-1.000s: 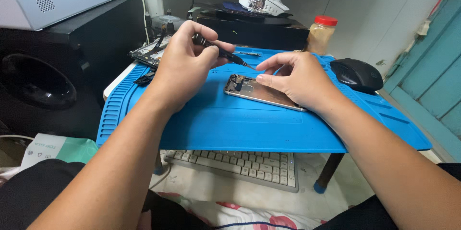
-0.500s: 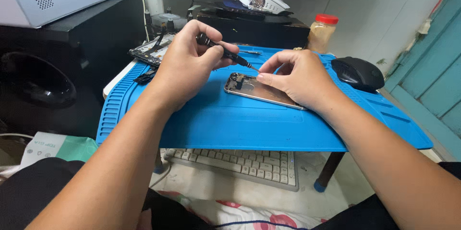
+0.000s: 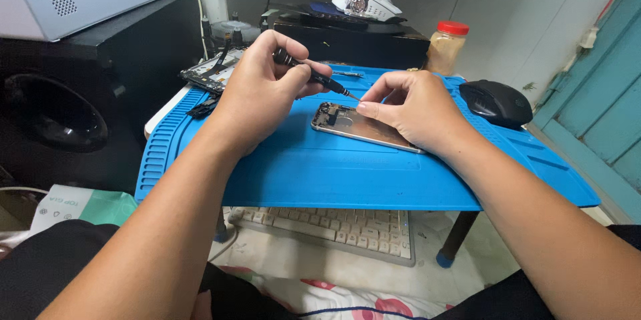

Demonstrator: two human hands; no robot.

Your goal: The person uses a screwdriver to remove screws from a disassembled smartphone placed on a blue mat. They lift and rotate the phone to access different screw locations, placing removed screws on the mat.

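An opened phone lies face down on the blue work mat, its inner parts showing at the near-left end. My left hand grips a thin black screwdriver, its tip pointing right and down just above the phone's top end. My right hand rests on the phone's right part, with thumb and forefinger pinched close to the screwdriver tip. Whether something tiny sits between those fingers is too small to tell.
A black mouse sits at the mat's right. A red-lidded jar stands behind. Dismantled phone parts lie at the mat's far left. A keyboard lies below the table. A black speaker stands left.
My left hand has tilted the screwdriver down and brought its tip to my right fingertips over the phone. My right hand has barely shifted.
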